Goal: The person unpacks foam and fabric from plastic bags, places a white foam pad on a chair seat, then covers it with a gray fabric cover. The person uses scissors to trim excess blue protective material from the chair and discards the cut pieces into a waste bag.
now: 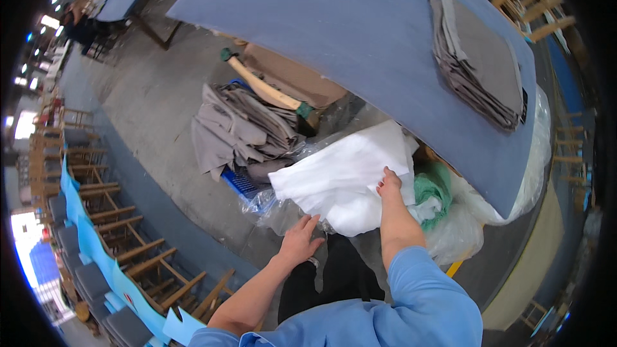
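A soft white sheet of padding (350, 167) hangs in front of me, beside the near edge of the blue-grey work table (308, 19). My right hand (389, 183) pinches the sheet near its right side, with the fingers closed on it. My left hand (300, 239) is open and holds nothing, its fingers stretched toward the sheet's lower left edge. Clear plastic film (270, 209) shows under and beside the sheet. Just right of my right hand is a green roll of netting or fabric (432, 193), partly wrapped in plastic.
Folded grey-brown fabric (479, 58) lies on the table's right part. Left of the sheet, more grey fabric (238, 122) is heaped over a blue plastic crate (241, 183). A curved wooden piece (267, 87) leans beyond it. Wooden chair frames (138, 254) line the left side.
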The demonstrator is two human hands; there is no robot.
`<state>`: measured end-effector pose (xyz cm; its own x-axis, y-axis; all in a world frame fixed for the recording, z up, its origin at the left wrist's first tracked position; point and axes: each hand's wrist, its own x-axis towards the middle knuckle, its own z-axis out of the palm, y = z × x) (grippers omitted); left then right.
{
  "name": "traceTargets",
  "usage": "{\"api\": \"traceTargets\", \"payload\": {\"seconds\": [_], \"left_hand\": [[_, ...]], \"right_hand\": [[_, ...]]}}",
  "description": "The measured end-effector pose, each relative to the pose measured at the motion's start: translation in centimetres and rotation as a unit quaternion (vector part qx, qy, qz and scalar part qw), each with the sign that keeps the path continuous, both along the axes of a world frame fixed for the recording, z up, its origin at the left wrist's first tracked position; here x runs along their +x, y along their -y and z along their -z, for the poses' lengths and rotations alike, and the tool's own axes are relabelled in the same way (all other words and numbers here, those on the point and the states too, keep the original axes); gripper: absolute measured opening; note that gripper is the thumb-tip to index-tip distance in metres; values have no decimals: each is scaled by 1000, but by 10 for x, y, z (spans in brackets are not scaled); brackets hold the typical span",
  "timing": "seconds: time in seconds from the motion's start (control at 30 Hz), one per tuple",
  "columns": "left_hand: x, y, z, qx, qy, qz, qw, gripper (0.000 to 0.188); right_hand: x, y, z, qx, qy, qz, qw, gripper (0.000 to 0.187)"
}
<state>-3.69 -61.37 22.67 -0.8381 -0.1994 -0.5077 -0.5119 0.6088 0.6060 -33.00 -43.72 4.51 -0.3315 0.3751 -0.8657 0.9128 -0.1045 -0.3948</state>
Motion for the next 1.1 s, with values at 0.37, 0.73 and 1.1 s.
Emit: {"api": "traceTargets", "payload": {"seconds": [0.37,0.73,1.1], "left_hand": [[-148,15,87,-100,-260,-50,959,64],[-116,155,-22,-7,-135,-426,894,27],[177,198,-140,156,-239,-712,642,46]], "right_hand": [[83,93,-117,-328,-309,-243,859,24],[25,37,-39,234,-196,-857,415,61],[5,6,-57,197,-111,-704,673,45]]}}
